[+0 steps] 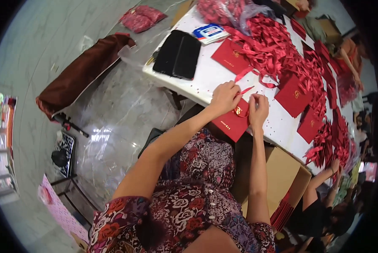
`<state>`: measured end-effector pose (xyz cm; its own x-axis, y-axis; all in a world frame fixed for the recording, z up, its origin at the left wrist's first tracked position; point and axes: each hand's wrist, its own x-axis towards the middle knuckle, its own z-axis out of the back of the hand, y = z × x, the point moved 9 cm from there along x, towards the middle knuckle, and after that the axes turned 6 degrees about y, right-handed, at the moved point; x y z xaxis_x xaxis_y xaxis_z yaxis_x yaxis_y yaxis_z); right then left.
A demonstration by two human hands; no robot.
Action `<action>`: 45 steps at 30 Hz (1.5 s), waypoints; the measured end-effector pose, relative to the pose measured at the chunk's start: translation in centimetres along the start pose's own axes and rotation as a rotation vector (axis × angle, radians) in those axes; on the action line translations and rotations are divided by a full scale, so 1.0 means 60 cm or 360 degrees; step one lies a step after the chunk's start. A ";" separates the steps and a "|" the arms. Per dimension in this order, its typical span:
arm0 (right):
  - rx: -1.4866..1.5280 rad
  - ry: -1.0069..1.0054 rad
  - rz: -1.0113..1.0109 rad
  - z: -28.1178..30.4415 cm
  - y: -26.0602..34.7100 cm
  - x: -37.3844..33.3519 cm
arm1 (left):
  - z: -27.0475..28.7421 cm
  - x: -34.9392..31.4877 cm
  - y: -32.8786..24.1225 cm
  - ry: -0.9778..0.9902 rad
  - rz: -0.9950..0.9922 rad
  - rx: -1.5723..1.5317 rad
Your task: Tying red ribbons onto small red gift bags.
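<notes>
Red ribbon (246,90) is slanting far-right from my pinching left fingers (232,87); whether my right fingers (256,99) are gripping, I cannot tell.

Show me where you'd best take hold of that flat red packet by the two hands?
Probably by its near corner, coming from the wearer's side: the flat red packet seems to jut past the white table there, leaving room to pinch above and below, away from the red ribbon.

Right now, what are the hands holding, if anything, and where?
Left hand: red ribbon, pinched near a loose end. Right hand: can't tell, any grip is hidden.
</notes>
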<state>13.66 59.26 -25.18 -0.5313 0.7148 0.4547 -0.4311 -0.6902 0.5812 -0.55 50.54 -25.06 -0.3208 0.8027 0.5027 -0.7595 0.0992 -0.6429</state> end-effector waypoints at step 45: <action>0.1126 0.0405 -0.0695 -0.025 -0.026 -0.010 | -0.053 0.000 -0.019 0.0278 0.0248 -0.0483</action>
<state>13.53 59.73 -27.36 -0.6075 0.7940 -0.0224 -0.1249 -0.0676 0.9899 2.10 52.28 -26.17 -0.2980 0.9075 0.2960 -0.4988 0.1163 -0.8589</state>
